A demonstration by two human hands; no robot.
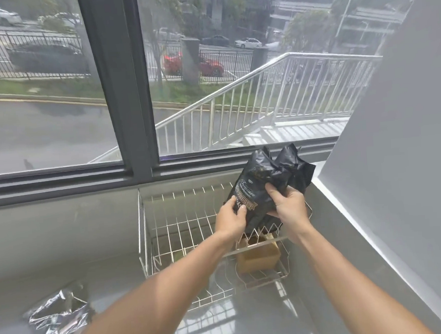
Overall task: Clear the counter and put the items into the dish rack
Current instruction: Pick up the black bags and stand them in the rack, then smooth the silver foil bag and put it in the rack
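1. Black pouch is the thing in hand; nearest us, though, at 8 o'clock on the counter, lies a crumpled silvery wrapper, untouched and well apart from the rack.
2. At 12 o'clock the wire dish rack stands under the window, a brown box already inside at its right end.
3. Our left hand pinches the pouch's lower left edge; our right hand clasps its middle. Both are closed on it, above the rack's right end.
4. We judge it light, soft and slick: film creases, the top flops. Holding the firmer lower body suits it better than the loose top.
5. Farthest, at 1 o'clock, the pouch's crumpled top reaches the window sill.
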